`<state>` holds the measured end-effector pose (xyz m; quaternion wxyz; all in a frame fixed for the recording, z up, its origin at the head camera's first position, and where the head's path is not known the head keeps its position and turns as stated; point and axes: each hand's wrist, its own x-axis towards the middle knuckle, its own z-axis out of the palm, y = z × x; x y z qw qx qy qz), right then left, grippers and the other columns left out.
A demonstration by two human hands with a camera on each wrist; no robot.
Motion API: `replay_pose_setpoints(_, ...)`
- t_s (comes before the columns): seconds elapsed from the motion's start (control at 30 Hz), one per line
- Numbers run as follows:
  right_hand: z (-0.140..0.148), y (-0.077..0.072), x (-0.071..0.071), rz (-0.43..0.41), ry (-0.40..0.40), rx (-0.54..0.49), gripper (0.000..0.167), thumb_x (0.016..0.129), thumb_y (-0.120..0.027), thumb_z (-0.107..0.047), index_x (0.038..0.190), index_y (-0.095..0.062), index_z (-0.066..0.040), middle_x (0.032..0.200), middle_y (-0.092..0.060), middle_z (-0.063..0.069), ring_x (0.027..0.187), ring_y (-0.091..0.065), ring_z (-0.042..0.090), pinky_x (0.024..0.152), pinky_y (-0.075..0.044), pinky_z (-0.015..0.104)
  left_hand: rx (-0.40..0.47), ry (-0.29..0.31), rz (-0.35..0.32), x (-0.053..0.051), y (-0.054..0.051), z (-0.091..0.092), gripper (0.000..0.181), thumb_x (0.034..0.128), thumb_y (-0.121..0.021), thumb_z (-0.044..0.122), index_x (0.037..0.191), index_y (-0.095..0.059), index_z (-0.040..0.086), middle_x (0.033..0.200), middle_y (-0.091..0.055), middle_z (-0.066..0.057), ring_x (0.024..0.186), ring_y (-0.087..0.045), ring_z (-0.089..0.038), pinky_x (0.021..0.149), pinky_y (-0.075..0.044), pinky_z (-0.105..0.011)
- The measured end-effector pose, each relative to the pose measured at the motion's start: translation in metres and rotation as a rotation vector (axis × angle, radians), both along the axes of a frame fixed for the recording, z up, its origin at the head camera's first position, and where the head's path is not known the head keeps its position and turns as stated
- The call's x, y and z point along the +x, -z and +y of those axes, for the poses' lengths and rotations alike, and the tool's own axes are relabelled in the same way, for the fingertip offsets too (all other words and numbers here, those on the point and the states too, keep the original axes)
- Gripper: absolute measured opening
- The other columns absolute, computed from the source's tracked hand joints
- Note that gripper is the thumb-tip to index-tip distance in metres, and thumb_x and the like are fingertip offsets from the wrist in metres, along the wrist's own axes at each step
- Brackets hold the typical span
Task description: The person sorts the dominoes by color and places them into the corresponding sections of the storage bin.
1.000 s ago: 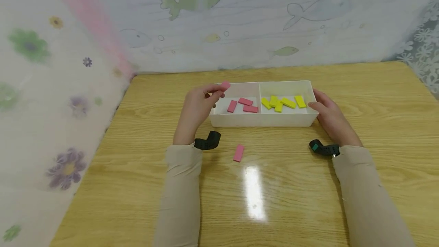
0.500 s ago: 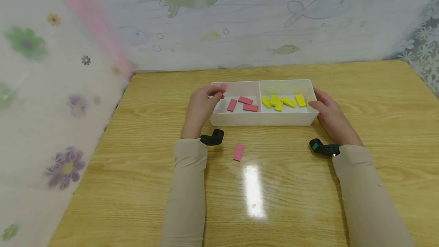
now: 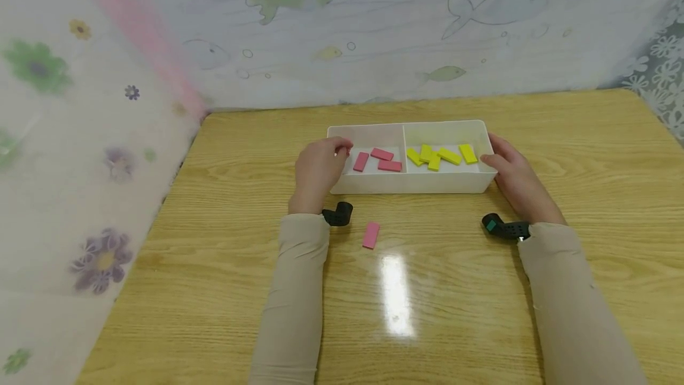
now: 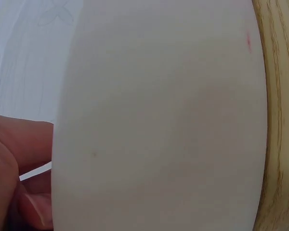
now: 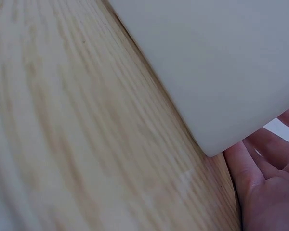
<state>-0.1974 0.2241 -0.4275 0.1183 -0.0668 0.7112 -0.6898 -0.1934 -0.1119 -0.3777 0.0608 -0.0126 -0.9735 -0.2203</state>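
A white two-compartment box (image 3: 369,183) stands on the table. Over its left end reaches my left hand (image 3: 316,168), thumb and fingertips together inside the pink side, pinching a pink tile that is almost wholly hidden by the fingers. In the left wrist view the box wall (image 4: 159,120) covers most of the fingers (image 4: 24,142). My right hand (image 3: 513,174) holds the box's right end, thumb at the rim and fingers along the outside. Several pink tiles (image 3: 382,154) lie in the left compartment, several yellow tiles (image 3: 449,156) in the right one.
One loose pink tile (image 3: 371,235) lies on the wooden table (image 3: 449,290) in front of the box. A cloth with fish drawings (image 3: 395,34) hangs behind the table, and a flowered cloth (image 3: 96,195) runs along the left side.
My left hand has moved a little right and down into the left compartment, taking the pink tile from above the rim to out of sight. My right hand stays at the box's right end.
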Motion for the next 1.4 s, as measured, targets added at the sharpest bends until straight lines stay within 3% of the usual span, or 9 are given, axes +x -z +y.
replay_pose_setpoints(0.2,0.000,0.000,-0.001,-0.004,-0.003,0.002,0.057,0.095,-0.041,-0.024,0.144,-0.013,-0.021,0.149,-0.007,-0.004,0.133,-0.007,0.013,0.106,-0.008,0.043,-0.030,-0.007,-0.002,0.003,-0.003,0.003,0.021,0.0901,-0.049,0.022,0.103,-0.067,0.024,0.087,-0.063,0.011,0.064,-0.049,-0.011,0.051,-0.039,-0.026)
replay_pose_setpoints(0.47,0.002,0.001,-0.001,0.005,-0.002,-0.011,0.057,0.095,-0.041,-0.023,0.144,-0.013,-0.020,0.149,-0.007,-0.004,0.133,-0.007,0.013,0.106,-0.007,0.042,-0.015,-0.053,-0.047,0.001,-0.006,0.006,0.035,0.0911,-0.045,0.034,0.123,-0.053,0.022,0.108,-0.061,0.004,0.070,-0.051,-0.014,0.054,-0.041,-0.028)
replay_pose_setpoints(0.77,0.001,0.000,-0.001,0.010,-0.002,0.009,0.057,0.095,-0.041,-0.025,0.144,-0.013,-0.021,0.149,-0.007,-0.004,0.133,-0.008,0.013,0.106,-0.008,0.042,0.004,-0.043,-0.057,0.003,-0.007,0.004,0.036,0.0912,-0.043,0.032,0.126,-0.050,0.024,0.106,-0.061,0.003,0.059,-0.051,-0.015,0.049,-0.040,-0.029)
replay_pose_setpoints(0.87,0.001,0.001,-0.001,0.006,0.000,0.014,0.057,0.095,-0.041,-0.024,0.144,-0.013,-0.020,0.149,-0.007,-0.004,0.133,-0.008,0.013,0.106,-0.008,0.042,0.017,-0.020,-0.066,0.004,-0.007,0.003,0.035,0.0911,-0.043,0.031,0.124,-0.051,0.025,0.106,-0.061,0.003,0.058,-0.050,-0.015,0.050,-0.041,-0.029)
replay_pose_setpoints(1.17,0.001,0.002,-0.001,-0.001,-0.001,-0.016,0.057,0.095,-0.041,-0.022,0.144,-0.012,-0.020,0.149,-0.006,-0.005,0.133,-0.005,0.012,0.106,-0.007,0.039,0.036,0.115,-0.115,0.009,-0.009,-0.004,0.033,0.0906,-0.046,0.038,0.120,-0.055,0.026,0.105,-0.059,0.005,0.079,-0.051,-0.012,0.066,-0.043,-0.030)
replay_pose_setpoints(1.4,0.000,0.000,-0.001,-0.006,0.004,-0.044,0.057,0.095,-0.041,-0.019,0.144,-0.013,-0.019,0.148,-0.007,-0.004,0.133,-0.006,0.011,0.107,-0.008,0.037,0.221,0.162,-0.111,0.015,-0.019,-0.019,0.029,0.0919,-0.045,0.034,0.115,-0.057,0.022,0.090,-0.056,0.002,0.065,-0.055,-0.017,0.056,-0.043,-0.031)
